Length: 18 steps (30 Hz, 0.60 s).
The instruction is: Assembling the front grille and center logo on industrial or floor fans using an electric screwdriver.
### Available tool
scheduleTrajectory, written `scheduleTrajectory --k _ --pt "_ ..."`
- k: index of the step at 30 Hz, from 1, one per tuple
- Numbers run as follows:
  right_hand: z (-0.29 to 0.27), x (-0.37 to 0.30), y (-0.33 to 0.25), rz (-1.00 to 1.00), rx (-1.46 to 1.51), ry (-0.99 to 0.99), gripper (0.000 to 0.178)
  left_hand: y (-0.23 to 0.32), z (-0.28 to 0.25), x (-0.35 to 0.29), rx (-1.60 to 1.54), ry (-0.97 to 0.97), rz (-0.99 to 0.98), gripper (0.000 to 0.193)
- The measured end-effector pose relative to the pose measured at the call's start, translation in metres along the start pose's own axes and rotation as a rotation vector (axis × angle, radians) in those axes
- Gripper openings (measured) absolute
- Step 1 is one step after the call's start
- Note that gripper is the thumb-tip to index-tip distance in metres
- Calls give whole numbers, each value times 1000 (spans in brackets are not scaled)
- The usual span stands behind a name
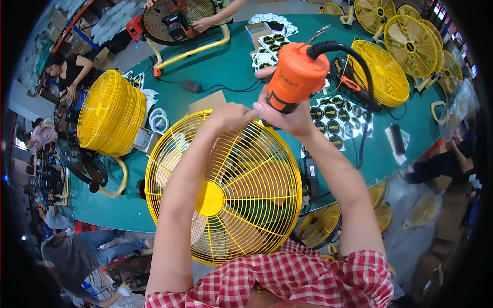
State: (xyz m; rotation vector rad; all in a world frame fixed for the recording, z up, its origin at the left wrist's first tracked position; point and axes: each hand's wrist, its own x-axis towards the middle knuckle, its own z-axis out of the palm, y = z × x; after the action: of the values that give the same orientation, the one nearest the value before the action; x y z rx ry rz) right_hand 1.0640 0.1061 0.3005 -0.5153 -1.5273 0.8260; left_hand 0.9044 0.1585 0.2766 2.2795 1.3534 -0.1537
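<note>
"What do you have in the grip?"

"From my end, the right hand (287,114) is closed around an orange power tool (297,74), clamped on its body, with its black cord (365,72) arching out to the right. I see the tool raised over the far rim of the yellow fan (210,199)."

"And the left?"

"My left hand (232,117) is at that same far rim, fingers bent, the fingertips just beside the right thumb. I can't tell whether they are pinching anything."

"Where does the fan sit?"

"At the near edge of the green table (226,64), grille facing up at me, with the left forearm crossing over it. A piece of cardboard (207,100) lies just beyond."

"Further out?"

"Left of the fan I have white rings (159,122), then a stack of yellow grilles (107,114). On the right, near the tool, lies a sheet of round black stickers (335,123); beyond it, another yellow grille stack (379,72). At the far side, a co-worker's hand (204,24) is at a black fan (177,23)."
</note>
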Motion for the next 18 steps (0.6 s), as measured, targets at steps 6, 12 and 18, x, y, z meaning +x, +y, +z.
scheduleTrajectory --k 6,12,18 --pt "0 -7 17 18 -31 -61 41 -8 17 15 100 39 -26 47" --pt "2 -5 16 -48 -170 -77 43 -5 12 7 84 16 -34 45" --pt "-48 -15 7 175 288 430 46 -12 13 1 -65 99 -98 47"
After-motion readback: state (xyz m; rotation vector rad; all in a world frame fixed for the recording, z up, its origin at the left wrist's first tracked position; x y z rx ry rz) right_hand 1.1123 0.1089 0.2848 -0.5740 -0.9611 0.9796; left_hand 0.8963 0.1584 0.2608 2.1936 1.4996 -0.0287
